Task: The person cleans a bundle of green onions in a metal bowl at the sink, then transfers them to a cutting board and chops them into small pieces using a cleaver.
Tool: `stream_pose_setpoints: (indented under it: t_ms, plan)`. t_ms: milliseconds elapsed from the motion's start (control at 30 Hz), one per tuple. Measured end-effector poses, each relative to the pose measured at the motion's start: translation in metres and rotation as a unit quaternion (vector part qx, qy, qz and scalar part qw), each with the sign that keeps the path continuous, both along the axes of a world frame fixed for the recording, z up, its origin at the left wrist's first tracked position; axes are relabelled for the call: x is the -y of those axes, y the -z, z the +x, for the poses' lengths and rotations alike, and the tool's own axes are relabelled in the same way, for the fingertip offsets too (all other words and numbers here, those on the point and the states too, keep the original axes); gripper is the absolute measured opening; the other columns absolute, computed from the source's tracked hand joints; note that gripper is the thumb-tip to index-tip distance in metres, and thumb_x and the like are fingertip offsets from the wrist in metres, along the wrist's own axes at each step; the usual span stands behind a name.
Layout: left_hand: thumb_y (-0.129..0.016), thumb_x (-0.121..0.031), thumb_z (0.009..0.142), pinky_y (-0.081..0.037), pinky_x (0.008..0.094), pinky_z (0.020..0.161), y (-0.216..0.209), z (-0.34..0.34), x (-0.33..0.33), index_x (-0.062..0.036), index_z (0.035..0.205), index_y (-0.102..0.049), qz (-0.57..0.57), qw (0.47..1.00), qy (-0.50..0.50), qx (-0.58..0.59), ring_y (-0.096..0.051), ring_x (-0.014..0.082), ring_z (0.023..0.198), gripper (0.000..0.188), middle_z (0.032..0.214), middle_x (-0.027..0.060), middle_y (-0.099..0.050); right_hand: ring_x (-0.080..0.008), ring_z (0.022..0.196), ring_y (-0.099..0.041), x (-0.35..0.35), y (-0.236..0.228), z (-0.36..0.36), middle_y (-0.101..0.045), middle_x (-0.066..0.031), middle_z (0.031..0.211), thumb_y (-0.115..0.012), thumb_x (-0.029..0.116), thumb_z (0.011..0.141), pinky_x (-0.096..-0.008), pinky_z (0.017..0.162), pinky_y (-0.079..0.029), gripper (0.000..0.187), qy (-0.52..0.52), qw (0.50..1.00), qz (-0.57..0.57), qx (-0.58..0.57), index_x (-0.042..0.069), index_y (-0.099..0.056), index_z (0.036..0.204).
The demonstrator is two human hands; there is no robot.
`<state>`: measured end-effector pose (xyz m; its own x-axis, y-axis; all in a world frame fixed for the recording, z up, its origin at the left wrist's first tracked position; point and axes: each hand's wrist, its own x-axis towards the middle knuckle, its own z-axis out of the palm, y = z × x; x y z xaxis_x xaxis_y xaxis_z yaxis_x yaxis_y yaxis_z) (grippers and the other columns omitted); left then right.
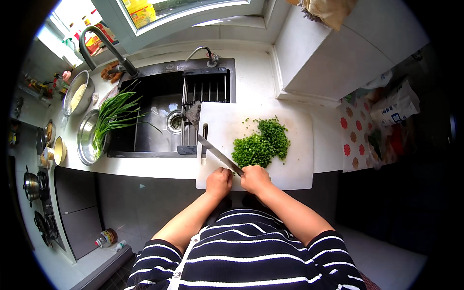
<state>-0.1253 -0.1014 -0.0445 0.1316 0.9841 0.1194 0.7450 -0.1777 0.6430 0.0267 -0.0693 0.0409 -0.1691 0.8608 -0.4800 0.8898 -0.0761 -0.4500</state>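
Observation:
My right hand [255, 179] is closed round the handle of a kitchen knife [218, 153], whose blade points away to the left above the white cutting board [300, 169]. Beside it, at the board's near edge, my left hand [220, 182] has its fingers curled in; what they hold, if anything, is hidden. A heap of finely chopped greens [258, 144] lies mid-board, just beyond the right hand, with loose bits scattered at its far side.
Left of the board is a dark sink [159, 106] with a metal rack [208, 89]. Long green stalks [113, 116] overhang it from a steel bowl [86, 137]. A tall grey tap [108, 46] rises behind. White plastic bags [398, 104] stand at the right; a stove pot [32, 186] is far left.

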Motion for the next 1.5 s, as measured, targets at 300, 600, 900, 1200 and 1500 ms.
stream_pose_setpoints:
  t_ms: [300, 600, 900, 1200, 1500]
  plan:
    - [-0.066, -0.013, 0.078, -0.050, 0.0442, 0.059, 0.002, -0.002, -0.001, -0.0072, 0.075, -0.063, -0.010, 1.000, 0.020, 0.010, -0.061, 0.0338, 0.067, 0.007, 0.075, 0.0129, -0.061, -0.0398, 0.081, -0.065, 0.002, 0.018, -0.006, -0.067, -0.0207, 0.082, -0.060, 0.017, 0.078, -0.0476, 0.077, -0.053, 0.017, 0.023, 1.000, 0.013, 0.014, 0.007, -0.070, 0.087]
    - [-0.067, -0.015, 0.078, -0.051, 0.0434, 0.061, -0.018, -0.010, 0.006, -0.0087, 0.078, -0.067, -0.032, 0.999, 0.000, 0.016, -0.062, 0.0328, 0.070, 0.006, 0.076, 0.0107, -0.062, -0.0393, 0.083, -0.066, 0.011, -0.003, -0.002, -0.068, -0.0212, 0.084, -0.058, 0.012, 0.076, -0.0476, 0.077, -0.053, 0.016, 0.031, 0.999, -0.003, -0.007, 0.005, -0.069, 0.084]
    - [-0.065, -0.015, 0.075, -0.051, 0.0440, 0.058, -0.010, -0.005, 0.004, -0.0088, 0.073, -0.063, -0.006, 1.000, 0.006, -0.024, -0.062, 0.0319, 0.069, 0.007, 0.074, 0.0105, -0.060, -0.0405, 0.079, -0.065, 0.007, 0.012, -0.010, -0.067, -0.0210, 0.080, -0.057, 0.015, 0.079, -0.0482, 0.075, -0.053, 0.016, -0.006, 0.999, 0.014, 0.040, 0.006, -0.069, 0.082]
    - [-0.065, -0.017, 0.072, -0.050, 0.0446, 0.056, -0.009, -0.005, 0.004, -0.0088, 0.073, -0.062, -0.014, 0.999, 0.007, -0.028, -0.062, 0.0322, 0.067, 0.009, 0.075, 0.0109, -0.060, -0.0399, 0.083, -0.066, 0.013, -0.006, -0.005, -0.068, -0.0211, 0.084, -0.057, 0.014, 0.077, -0.0480, 0.079, -0.053, 0.016, 0.013, 1.000, 0.012, 0.015, 0.004, -0.068, 0.082]
    - [-0.067, -0.020, 0.072, -0.050, 0.0443, 0.058, -0.016, -0.007, 0.005, -0.0102, 0.086, -0.064, -0.004, 1.000, 0.013, 0.002, -0.062, 0.0320, 0.070, 0.018, 0.078, 0.0102, -0.060, -0.0394, 0.082, -0.066, 0.010, -0.004, -0.003, -0.068, -0.0205, 0.083, -0.057, 0.015, 0.078, -0.0483, 0.077, -0.053, 0.015, 0.036, 0.999, 0.009, 0.012, 0.006, -0.068, 0.081]
